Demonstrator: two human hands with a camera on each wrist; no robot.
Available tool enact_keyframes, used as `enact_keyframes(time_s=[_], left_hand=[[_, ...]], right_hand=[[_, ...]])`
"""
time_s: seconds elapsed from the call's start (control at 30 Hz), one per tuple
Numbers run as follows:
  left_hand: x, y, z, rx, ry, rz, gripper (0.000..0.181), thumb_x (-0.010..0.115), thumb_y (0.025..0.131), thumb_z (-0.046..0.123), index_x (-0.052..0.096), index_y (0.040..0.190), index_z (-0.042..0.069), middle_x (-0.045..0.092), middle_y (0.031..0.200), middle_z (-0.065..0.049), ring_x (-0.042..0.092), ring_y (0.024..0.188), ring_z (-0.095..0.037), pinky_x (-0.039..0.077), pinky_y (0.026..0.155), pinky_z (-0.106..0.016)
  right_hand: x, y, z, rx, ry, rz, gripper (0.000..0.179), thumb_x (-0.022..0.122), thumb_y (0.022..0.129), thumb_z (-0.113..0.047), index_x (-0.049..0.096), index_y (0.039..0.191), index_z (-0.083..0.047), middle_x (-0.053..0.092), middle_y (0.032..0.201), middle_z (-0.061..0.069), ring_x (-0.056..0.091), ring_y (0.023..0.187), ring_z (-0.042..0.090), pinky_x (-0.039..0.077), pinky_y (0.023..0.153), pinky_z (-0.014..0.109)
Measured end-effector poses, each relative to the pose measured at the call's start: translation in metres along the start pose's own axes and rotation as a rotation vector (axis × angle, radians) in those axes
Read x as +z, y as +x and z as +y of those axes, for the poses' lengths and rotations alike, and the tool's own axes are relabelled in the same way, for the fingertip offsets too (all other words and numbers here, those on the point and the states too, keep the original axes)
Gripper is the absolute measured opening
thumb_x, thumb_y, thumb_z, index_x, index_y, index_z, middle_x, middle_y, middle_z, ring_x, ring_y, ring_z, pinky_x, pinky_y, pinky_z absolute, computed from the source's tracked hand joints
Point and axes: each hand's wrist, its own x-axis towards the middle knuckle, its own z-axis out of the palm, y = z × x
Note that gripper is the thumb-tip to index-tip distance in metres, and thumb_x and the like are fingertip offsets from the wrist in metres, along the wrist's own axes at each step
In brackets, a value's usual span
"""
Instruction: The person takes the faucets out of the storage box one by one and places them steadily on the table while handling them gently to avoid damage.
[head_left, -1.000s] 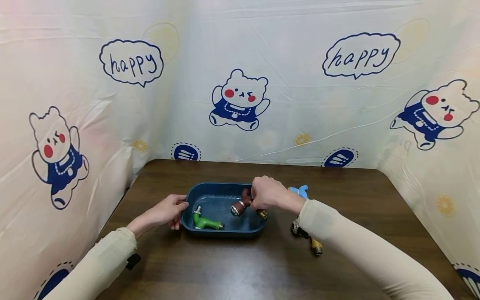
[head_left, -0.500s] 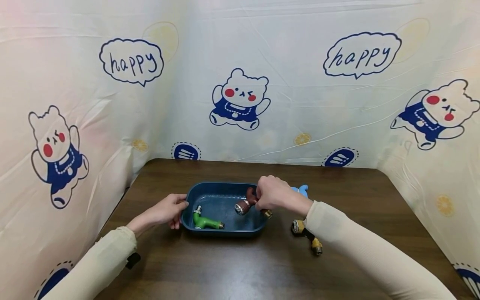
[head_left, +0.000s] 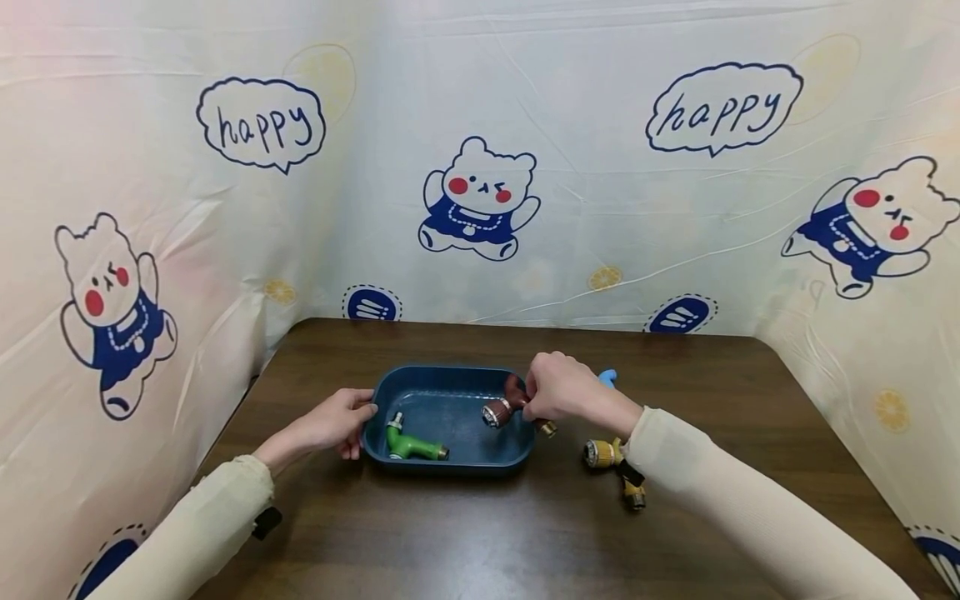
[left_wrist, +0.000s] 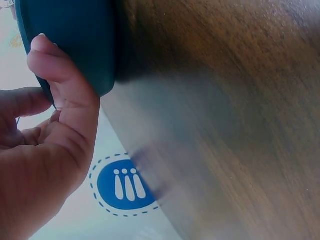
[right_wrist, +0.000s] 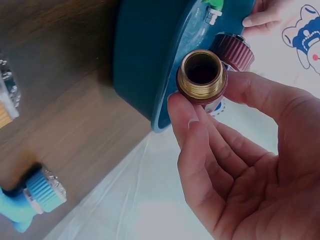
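Note:
My left hand (head_left: 335, 421) grips the left end of a dark blue plastic bin (head_left: 450, 468), thumb at the rim and fingers on the outer wall. My right hand (head_left: 567, 387) pinches a brown hose nozzle (head_left: 498, 412) between thumb and fingers over the bin's right end. In the right wrist view, the brass threaded end (right_wrist: 202, 80) of this nozzle faces the camera, with its ribbed brown head behind. Inside the bin, at the left front, lies a green hose nozzle (head_left: 416, 448) with a metal tip.
Right of the bin, a yellow hose nozzle (head_left: 602, 454) lies on the brown wooden table (head_left: 480, 533), partly under my right sleeve. A light blue nozzle (right_wrist: 42, 192) lies farther back, mostly hidden by my right hand in the head view. Printed cloth (head_left: 480, 100) surrounds the table.
My right hand has moved to the right with the brown hose nozzle, toward the bin's right rim. More of the yellow nozzle shows now, less of the blue. My left hand stays in place.

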Motion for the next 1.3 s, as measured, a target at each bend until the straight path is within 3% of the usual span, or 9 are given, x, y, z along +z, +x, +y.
enact_keyframes(time_s=[0.37,0.77,1.3], left_hand=[[0.001,-0.002,-0.001,-0.002,0.005,0.024,0.051,0.042,0.112,0.007,0.03,0.157,-0.016,0.06,0.06,-0.014,0.061,0.046,-0.019,0.059,0.047,-0.042],[0.004,-0.001,-0.003,-0.025,0.013,0.051,0.053,0.043,0.113,0.01,0.03,0.157,-0.016,0.061,0.06,-0.013,0.062,0.047,-0.02,0.058,0.046,-0.04],[0.004,0.002,0.0,-0.051,0.011,0.056,0.052,0.042,0.113,0.01,0.03,0.157,-0.015,0.063,0.063,-0.013,0.062,0.047,-0.019,0.057,0.046,-0.034]], right_hand=[[-0.004,-0.009,0.013,-0.004,0.05,0.017,0.04,0.081,0.082,-0.015,0.058,0.05,-0.017,0.046,0.045,-0.011,0.041,0.046,0.01,0.026,0.045,0.025],[-0.006,-0.016,0.024,0.032,0.054,0.028,0.029,0.081,0.082,-0.014,0.066,0.057,-0.016,0.056,0.053,-0.009,0.049,0.053,0.012,0.034,0.049,0.027],[-0.007,-0.02,0.042,0.067,0.069,0.04,0.031,0.082,0.084,-0.016,0.065,0.058,-0.016,0.05,0.054,-0.007,0.047,0.053,0.013,0.033,0.049,0.028]])
